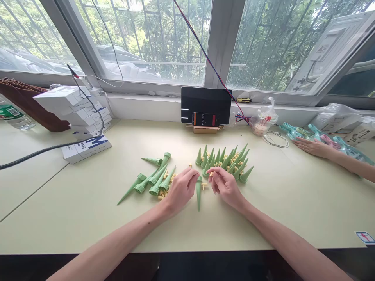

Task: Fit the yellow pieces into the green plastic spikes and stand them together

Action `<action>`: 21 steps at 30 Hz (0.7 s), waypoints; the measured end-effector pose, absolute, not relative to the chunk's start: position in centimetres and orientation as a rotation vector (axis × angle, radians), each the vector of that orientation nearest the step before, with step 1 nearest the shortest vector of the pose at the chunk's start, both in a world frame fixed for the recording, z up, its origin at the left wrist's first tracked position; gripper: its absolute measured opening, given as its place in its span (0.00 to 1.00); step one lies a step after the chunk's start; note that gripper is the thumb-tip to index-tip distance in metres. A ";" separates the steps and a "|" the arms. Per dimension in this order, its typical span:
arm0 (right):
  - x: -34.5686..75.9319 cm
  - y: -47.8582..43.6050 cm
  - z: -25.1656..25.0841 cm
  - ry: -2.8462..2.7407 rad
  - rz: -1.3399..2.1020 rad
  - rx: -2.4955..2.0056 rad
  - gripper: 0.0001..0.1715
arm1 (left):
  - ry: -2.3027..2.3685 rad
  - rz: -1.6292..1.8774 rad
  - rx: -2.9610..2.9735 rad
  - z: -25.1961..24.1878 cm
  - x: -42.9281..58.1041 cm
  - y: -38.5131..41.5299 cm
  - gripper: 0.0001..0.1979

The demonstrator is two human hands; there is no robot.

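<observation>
My left hand (184, 182) is closed in a pinch above the table; what its fingertips hold, if anything, is hidden. Facing it, my right hand (225, 185) pinches a small yellow plastic valve (211, 174). Between the hands, a green plastic spike (199, 197) points toward me, its cap close to my left fingertips. A yellow T-shaped piece (204, 186) is beside that spike. Left of my hands, several green spikes (155, 177) lie in a loose pile with yellow pieces. Behind my right hand, many capped spikes (224, 158) stand upright or lean in a cluster among yellow parts.
A phone (206, 119) leans on a black tablet (206, 102) by the window. White boxes (84, 111) are stacked at left, with a black cable (49, 147) crossing before them. At right, another person's hand (312, 147) touches teal plastic items (319, 134). A plastic bag (264, 119) sits nearby.
</observation>
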State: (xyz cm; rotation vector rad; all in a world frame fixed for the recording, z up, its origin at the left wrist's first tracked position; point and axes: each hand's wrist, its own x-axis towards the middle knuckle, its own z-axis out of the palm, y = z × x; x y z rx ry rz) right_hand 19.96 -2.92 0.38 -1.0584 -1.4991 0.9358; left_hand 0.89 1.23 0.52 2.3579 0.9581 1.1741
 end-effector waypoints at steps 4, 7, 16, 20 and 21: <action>19.9 -2.8 0.3 -1.573 0.872 -1.122 0.17 | 1.058 1.077 2.307 0.5 0.9 1.3 0.08; 19.9 -2.8 0.3 -1.595 0.829 -1.132 0.15 | 1.110 0.978 2.327 0.6 0.9 1.2 0.08; 19.9 -3.0 0.5 -1.613 0.789 -1.124 0.13 | 1.189 0.823 2.463 0.7 0.8 1.1 0.08; 19.9 -3.2 0.5 -1.610 0.796 -1.102 0.11 | 1.202 0.778 2.516 0.7 0.8 1.1 0.09; 19.9 -3.2 0.5 -1.609 0.801 -1.093 0.11 | 1.204 0.762 2.522 0.7 0.8 1.0 0.09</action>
